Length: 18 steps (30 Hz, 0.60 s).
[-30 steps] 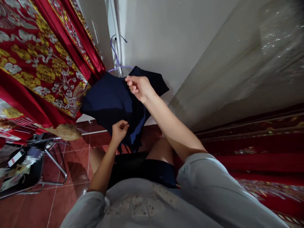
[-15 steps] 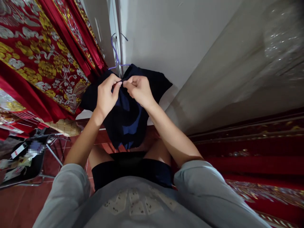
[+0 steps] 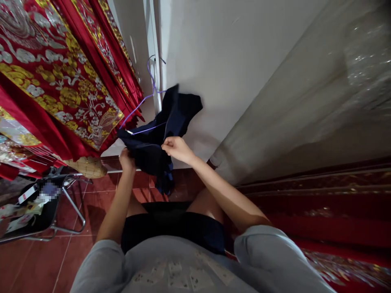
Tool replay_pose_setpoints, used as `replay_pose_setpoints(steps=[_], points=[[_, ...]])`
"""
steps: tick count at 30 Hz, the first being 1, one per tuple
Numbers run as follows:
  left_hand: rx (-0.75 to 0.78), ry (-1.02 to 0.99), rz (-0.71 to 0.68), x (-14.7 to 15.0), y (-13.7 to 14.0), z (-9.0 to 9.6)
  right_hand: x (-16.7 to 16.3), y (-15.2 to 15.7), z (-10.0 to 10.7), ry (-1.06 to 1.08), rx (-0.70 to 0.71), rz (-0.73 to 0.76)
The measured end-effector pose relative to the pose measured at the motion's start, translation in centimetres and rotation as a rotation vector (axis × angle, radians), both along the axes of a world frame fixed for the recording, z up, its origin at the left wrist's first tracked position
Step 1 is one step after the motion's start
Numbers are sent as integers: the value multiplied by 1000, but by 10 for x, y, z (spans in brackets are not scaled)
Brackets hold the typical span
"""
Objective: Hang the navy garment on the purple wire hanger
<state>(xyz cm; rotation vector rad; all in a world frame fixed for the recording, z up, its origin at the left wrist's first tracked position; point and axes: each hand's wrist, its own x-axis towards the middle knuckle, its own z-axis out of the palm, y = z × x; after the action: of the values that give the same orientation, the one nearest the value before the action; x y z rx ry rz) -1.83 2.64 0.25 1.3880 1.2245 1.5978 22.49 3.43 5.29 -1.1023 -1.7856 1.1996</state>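
A dark navy shirt [image 3: 149, 156] hangs partly off a purple wire hanger [image 3: 139, 109], whose hook sits at the edge of a white panel. The shirt's left side has slipped off the hanger's shoulder, which is bare, while its right side is still draped over the other end. My left hand [image 3: 126, 159] is closed on the shirt's left part, low beside the hanger's end; the fingertips are partly hidden by cloth. My right hand [image 3: 176, 148] pinches the shirt's front edge near the middle.
Red cloth embroidered in gold and silver [image 3: 76, 81] hangs close on the left. Below it stands a black folding chair [image 3: 49, 219] with a phone and small items on it. A pale sheeted surface [image 3: 275, 110] slopes on the right, above red fabric [image 3: 320, 219]. Red tiles [image 3: 70, 256] cover the floor.
My hands have parted from the collar and moved down, the left one outward. The shirt front has opened, and its left side has come off the hanger, baring the purple wire.
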Motion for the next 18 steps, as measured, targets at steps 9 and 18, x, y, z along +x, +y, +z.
replay_pose_setpoints(steps=[9, 18], points=[[52, 317, -182, 57, -25, 36, -1, 1, -29, -268, 105, 161], [49, 543, -475, 44, -24, 21, 4, 4, 16, 76, 176, 237]])
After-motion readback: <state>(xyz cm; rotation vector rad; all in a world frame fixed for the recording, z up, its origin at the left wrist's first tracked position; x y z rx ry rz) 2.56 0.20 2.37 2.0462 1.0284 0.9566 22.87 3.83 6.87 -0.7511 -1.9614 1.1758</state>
